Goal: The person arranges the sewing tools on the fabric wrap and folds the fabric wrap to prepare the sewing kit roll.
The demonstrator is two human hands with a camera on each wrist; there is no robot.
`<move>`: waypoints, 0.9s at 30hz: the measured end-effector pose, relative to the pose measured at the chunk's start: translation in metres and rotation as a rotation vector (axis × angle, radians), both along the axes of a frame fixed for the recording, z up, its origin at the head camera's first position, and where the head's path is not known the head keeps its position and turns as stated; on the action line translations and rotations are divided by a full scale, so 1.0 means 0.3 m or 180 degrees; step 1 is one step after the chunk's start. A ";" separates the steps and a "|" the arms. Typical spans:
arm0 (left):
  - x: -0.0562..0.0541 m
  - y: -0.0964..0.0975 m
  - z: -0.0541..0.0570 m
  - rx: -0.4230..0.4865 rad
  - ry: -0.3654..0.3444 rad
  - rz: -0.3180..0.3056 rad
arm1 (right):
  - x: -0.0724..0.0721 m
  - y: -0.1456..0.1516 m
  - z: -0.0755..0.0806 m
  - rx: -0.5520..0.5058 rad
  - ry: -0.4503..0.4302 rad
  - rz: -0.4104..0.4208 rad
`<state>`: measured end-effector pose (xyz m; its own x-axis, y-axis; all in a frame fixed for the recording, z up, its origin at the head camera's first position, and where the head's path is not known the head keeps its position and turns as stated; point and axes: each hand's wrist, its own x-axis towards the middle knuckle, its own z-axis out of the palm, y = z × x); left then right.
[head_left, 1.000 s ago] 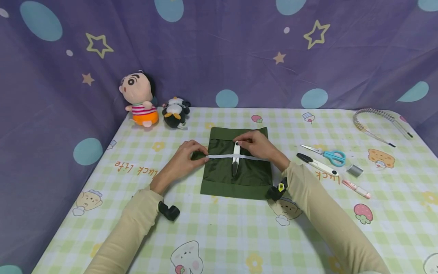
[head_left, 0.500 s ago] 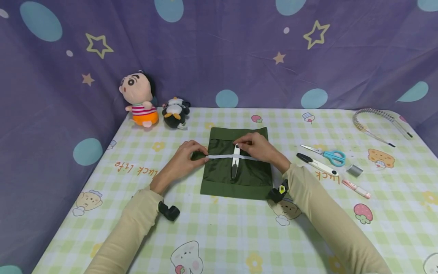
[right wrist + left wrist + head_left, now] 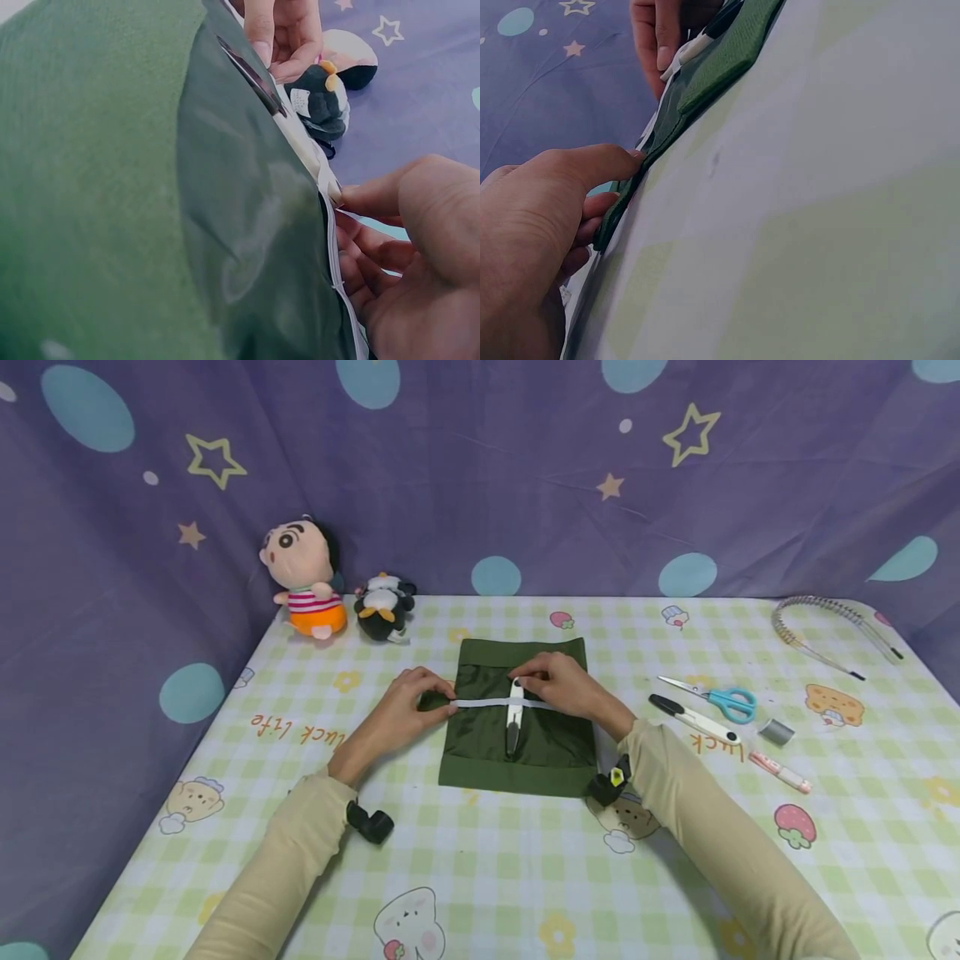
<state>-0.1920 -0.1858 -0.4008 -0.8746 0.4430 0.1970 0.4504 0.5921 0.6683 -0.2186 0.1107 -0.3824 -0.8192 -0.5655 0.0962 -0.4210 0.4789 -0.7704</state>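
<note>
A dark green fabric piece (image 3: 480,739) lies on the table with a white band (image 3: 480,702) running across its middle. A white pen-shaped tool with a black end (image 3: 515,714) lies upright across the fabric, and the band appears to pass over it. My right hand (image 3: 566,683) pinches the tool's far white end between thumb and fingers. At the fabric's left edge, my left hand (image 3: 405,706) pinches the edge and the band's end; the left wrist view shows its thumb (image 3: 611,161) on top and fingers below. The band's right end is hidden behind my right hand.
To the right lie scissors (image 3: 731,703), a second white tool with a black end (image 3: 693,718), a grey thread spool (image 3: 776,732), a pink-and-white pen (image 3: 780,772) and a coiled headband-like loop (image 3: 817,608). A plush doll (image 3: 307,581) and plush penguin (image 3: 384,607) stand back left.
My right hand has slid the white tool a little toward me beneath the band, so its black end sits nearer the fabric's front edge. My left hand has stayed in place.
</note>
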 end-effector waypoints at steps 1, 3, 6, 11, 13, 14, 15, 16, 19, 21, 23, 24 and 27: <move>0.000 -0.001 0.000 0.0000 -0.0001 0.0002 | 0.000 -0.001 0.000 0.0003 0.0003 0.0007; 0.000 -0.002 -0.001 0.0005 0.0002 0.0003 | 0.001 -0.002 0.000 0.0001 0.0000 0.0014; -0.001 -0.002 -0.002 0.0004 0.0012 -0.0001 | 0.003 -0.003 0.002 0.0003 -0.0002 0.0015; -0.003 0.000 -0.003 0.0002 0.0031 -0.0010 | 0.009 -0.003 -0.001 0.0018 0.0017 0.0019; -0.004 -0.001 -0.005 -0.0002 0.0041 -0.0012 | 0.010 -0.003 -0.003 0.0021 0.0020 0.0020; -0.004 -0.002 -0.006 -0.0005 0.0050 -0.0015 | 0.011 -0.003 -0.005 0.0018 0.0019 0.0019; -0.003 -0.002 -0.006 -0.0008 0.0056 -0.0016 | 0.011 -0.003 -0.005 0.0015 0.0016 0.0018; -0.003 -0.003 -0.006 -0.0012 0.0062 -0.0016 | 0.012 -0.003 -0.006 0.0015 0.0015 0.0017; -0.003 -0.003 -0.006 -0.0013 0.0066 -0.0017 | 0.013 -0.003 -0.007 0.0009 0.0008 0.0017; -0.002 -0.002 -0.004 -0.0008 0.0055 -0.0018 | 0.013 -0.003 -0.007 0.0010 0.0006 0.0019; -0.002 -0.001 -0.002 -0.0004 0.0043 -0.0019 | 0.014 -0.003 -0.006 0.0008 0.0006 0.0015; -0.002 0.000 -0.001 -0.0001 0.0035 -0.0018 | 0.014 -0.004 -0.006 0.0006 0.0006 0.0014; -0.003 0.001 -0.001 -0.0003 0.0021 -0.0012 | 0.015 -0.005 -0.006 0.0005 0.0003 -0.0007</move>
